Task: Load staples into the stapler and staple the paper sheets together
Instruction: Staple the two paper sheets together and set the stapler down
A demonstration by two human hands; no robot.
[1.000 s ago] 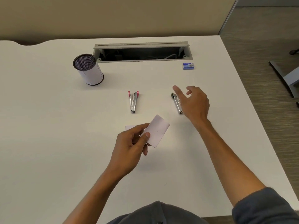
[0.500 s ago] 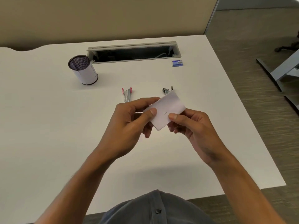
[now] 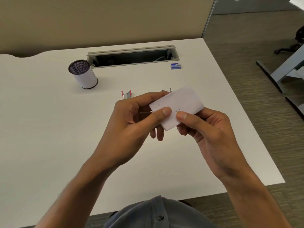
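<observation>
**Stapled sheets held in both hands above the counter**

I see the paper sheets (image 3: 177, 107) held above the counter (image 3: 49, 129), long axis running from near-left to far-right, a staple (image 3: 178, 110) showing on top. Left hand (image 3: 131, 122) and right hand (image 3: 212, 137) pinch the near edge, thumbs on top, other fingers beneath. Two staplers (image 3: 126, 94) lie beyond.

Left grip (image 3: 131, 122): I pinch the sheets (image 3: 177, 106).
Right grip (image 3: 212, 137): pinches beside the staple (image 3: 178, 110).
Bench (image 3: 49, 129): stapler (image 3: 126, 94).
</observation>
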